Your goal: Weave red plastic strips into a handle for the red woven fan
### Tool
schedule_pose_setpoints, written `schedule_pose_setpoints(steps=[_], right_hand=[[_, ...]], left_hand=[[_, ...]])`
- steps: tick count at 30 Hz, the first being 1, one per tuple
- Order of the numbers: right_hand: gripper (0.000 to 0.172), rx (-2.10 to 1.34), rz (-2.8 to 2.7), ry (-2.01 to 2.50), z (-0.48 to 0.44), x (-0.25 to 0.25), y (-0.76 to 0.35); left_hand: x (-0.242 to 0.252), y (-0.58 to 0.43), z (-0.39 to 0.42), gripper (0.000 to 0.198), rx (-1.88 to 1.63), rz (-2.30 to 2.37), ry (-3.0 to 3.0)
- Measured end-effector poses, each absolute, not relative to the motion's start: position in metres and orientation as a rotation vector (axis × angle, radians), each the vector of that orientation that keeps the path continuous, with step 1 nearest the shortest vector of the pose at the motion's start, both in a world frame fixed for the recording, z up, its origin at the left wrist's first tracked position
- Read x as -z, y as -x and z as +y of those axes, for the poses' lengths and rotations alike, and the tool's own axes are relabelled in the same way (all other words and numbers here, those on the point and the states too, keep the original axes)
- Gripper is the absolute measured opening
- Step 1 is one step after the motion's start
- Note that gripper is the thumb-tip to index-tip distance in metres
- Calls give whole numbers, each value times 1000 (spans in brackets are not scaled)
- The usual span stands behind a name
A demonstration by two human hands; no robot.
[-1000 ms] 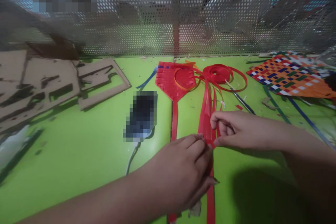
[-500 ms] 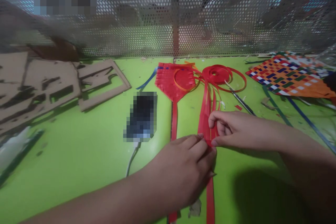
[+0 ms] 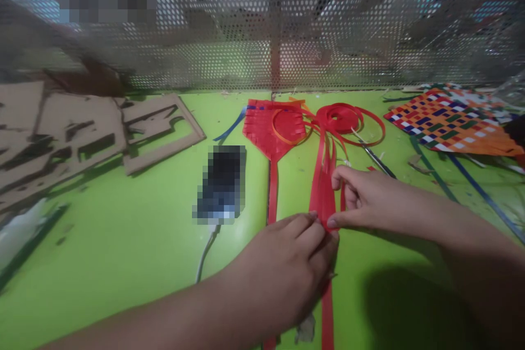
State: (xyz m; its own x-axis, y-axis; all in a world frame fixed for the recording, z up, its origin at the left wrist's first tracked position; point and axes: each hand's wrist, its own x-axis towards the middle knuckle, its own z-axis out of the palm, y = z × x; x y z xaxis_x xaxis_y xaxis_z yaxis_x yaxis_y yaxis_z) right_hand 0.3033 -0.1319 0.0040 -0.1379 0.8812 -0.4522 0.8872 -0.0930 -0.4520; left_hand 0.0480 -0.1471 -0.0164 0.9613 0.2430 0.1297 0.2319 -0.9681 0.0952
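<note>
Several long red plastic strips (image 3: 322, 191) run down the green table from a woven red fan-shaped piece (image 3: 273, 128). My right hand (image 3: 369, 200) pinches the strips between thumb and fingers. My left hand (image 3: 287, 268) lies just below it, its fingertips pressed on the same strips where they cross. An orange strip loop (image 3: 287, 127) rests on the woven piece. A coiled red strip (image 3: 340, 118) lies to its right. The lower strips pass beneath my left hand, which hides their middle.
A slim metal tool (image 3: 374, 156) lies close to my right fingers. A woven orange, blue and white mat (image 3: 449, 123) sits at the right. A pixelated phone (image 3: 221, 183) with a white cable lies left, beyond it cardboard templates (image 3: 61, 136). A perforated metal screen (image 3: 270, 27) stands behind.
My right hand has shifted slightly right and its fingers have drawn the red strips closer together. My left hand stays nearly in place on them.
</note>
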Motion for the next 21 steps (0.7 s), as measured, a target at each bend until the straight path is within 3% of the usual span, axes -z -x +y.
schedule_pose_setpoints(steps=[13, 16, 21], right_hand=[[123, 1098, 2120, -2051, -136, -11, -297], [122, 1123, 2174, -2022, -137, -13, -296], [101, 1036, 2282, -1993, -136, -13, -298]], left_hand=[[21, -47, -142, 35, -340, 386, -2887], [19, -46, -138, 34, -379, 417, -2797], [21, -47, -128, 22, -447, 607, -2590]])
